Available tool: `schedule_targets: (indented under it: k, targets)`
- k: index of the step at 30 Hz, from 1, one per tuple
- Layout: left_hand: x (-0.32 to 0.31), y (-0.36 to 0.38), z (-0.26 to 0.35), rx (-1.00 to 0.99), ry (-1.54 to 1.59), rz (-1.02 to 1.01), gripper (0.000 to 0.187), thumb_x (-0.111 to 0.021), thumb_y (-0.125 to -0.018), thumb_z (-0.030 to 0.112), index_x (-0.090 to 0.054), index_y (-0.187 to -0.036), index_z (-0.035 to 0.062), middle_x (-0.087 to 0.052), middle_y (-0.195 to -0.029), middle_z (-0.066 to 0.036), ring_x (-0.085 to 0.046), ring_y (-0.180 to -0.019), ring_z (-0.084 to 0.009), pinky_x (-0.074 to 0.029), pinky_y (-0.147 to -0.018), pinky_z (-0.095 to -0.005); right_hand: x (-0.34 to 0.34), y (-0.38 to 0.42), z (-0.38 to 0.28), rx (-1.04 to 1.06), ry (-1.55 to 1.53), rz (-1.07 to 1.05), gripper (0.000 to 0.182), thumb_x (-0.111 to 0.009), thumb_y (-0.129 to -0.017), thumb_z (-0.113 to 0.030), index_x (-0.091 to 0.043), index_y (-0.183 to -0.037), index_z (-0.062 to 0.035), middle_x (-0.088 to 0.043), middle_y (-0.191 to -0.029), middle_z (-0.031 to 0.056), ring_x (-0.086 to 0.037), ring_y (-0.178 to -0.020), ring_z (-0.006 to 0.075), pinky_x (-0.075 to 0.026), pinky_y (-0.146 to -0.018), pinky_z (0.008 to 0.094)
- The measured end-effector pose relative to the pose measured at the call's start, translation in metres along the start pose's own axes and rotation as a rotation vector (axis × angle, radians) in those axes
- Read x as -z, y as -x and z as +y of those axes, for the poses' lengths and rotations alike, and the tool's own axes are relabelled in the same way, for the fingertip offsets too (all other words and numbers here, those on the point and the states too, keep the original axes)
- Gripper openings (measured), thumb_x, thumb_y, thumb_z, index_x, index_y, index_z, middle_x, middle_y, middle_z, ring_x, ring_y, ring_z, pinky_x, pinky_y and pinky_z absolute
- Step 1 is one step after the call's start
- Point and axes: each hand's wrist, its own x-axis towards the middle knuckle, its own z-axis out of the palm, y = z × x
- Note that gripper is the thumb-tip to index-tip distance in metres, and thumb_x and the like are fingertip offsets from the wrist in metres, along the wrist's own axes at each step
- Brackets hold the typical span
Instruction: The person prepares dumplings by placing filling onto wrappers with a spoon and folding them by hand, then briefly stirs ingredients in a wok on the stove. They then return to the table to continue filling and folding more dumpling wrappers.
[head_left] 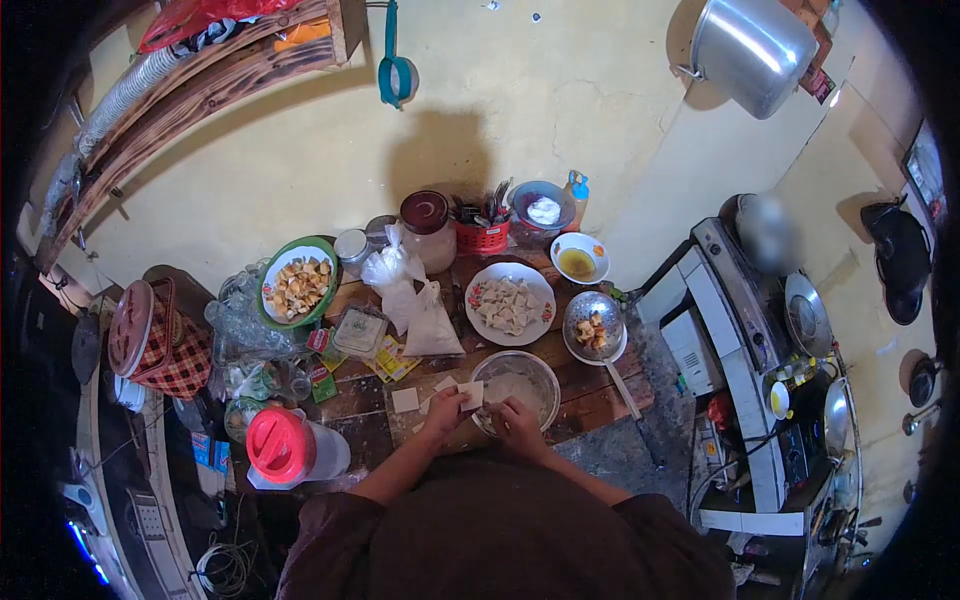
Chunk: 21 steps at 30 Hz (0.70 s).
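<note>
My left hand (447, 408) pinches a pale square dumpling wrapper (471, 394) at the near left rim of a metal bowl (553, 372). Inside that bowl lies a whitish mixture (517, 388). Just to the right, my right hand (516, 422) is closed over the bowl's near edge; what its fingers hold is too small to tell. More square wrappers (405, 400) lie on the wooden table left of my left hand. Beyond the bowl, a white plate (548, 290) carries folded dumplings (505, 305).
A long-handled strainer (622, 390) with fried pieces rests at right, near a bowl of yellow liquid (577, 263). Plastic bags of white powder (432, 325) and a clear container (359, 332) stand left. A pink-lidded jug (290, 450) is at near left, a stove (740, 290) far right.
</note>
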Motion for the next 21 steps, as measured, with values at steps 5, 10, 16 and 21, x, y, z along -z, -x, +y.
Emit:
schedule_targets:
  k: [5, 10, 16, 21]
  targets:
    - [0.005, -0.006, -0.004, -0.038, 0.033, -0.050, 0.019, -0.051, -0.084, 0.004, -0.054, -0.102, -0.0012, -0.061, -0.097, -0.011, -0.061, -0.087, -0.0208, -0.053, -0.079, -0.0343, 0.006, -0.006, -0.001, -0.023, 0.002, 0.097, 0.007, -0.056, -0.080, -0.001, -0.057, -0.087, 0.0002, -0.057, -0.076, 0.0112, -0.059, -0.064, 0.0227, -0.047, -0.057, 0.0326]
    - [0.006, -0.008, -0.004, -0.026, 0.067, -0.038, 0.021, -0.050, -0.084, 0.005, -0.053, -0.104, -0.0010, -0.060, -0.098, -0.011, -0.061, -0.089, -0.0220, -0.053, -0.079, -0.0352, 0.008, 0.004, 0.020, -0.383, -0.353, 0.219, 0.008, -0.053, -0.088, -0.008, -0.054, -0.091, -0.0006, -0.056, -0.073, 0.0058, -0.057, -0.064, 0.0123, -0.048, -0.056, 0.0259]
    - [0.003, 0.012, 0.032, -0.032, 0.060, 0.057, 0.021, -0.048, -0.085, 0.005, -0.054, -0.104, -0.0006, -0.060, -0.098, -0.012, -0.063, -0.086, -0.0228, -0.055, -0.074, -0.0329, 0.037, -0.003, 0.025, -0.614, -0.616, 0.442, 0.012, -0.052, -0.090, -0.013, -0.051, -0.096, -0.0031, -0.056, -0.078, 0.0073, -0.056, -0.063, 0.0108, -0.049, -0.055, 0.0248]
    - [0.010, 0.008, 0.033, -0.135, -0.182, -0.019, 0.023, -0.047, -0.086, 0.005, -0.054, -0.106, -0.0010, -0.060, -0.099, -0.011, -0.063, -0.085, -0.0222, -0.055, -0.072, -0.0319, 0.072, -0.016, 0.013, -0.623, -0.893, 0.611, 0.010, -0.052, -0.090, -0.011, -0.050, -0.096, -0.0034, -0.057, -0.079, 0.0067, -0.058, -0.063, 0.0140, -0.051, -0.058, 0.0284]
